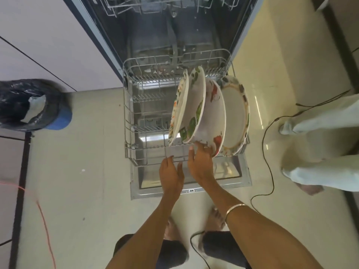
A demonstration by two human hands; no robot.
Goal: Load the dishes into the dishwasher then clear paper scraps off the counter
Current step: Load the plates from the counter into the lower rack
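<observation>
In the pulled-out grey wire lower rack (pixel 129 121) of the open dishwasher: four white round floral-printed plates (pixel 194 105), on edge, leaning.
Right hand (pixel 201 162), fingers loosely curled, touches a plate's near rim, apparently seating it between the tines; left hand (pixel 171 173) hovers open, empty.

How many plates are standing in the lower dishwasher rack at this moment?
4, all on edge on the rack's right side: leftmost plate, green-patterned plate, red-patterned plate touched by the right hand, and rightmost plate. None seems hidden.
</observation>
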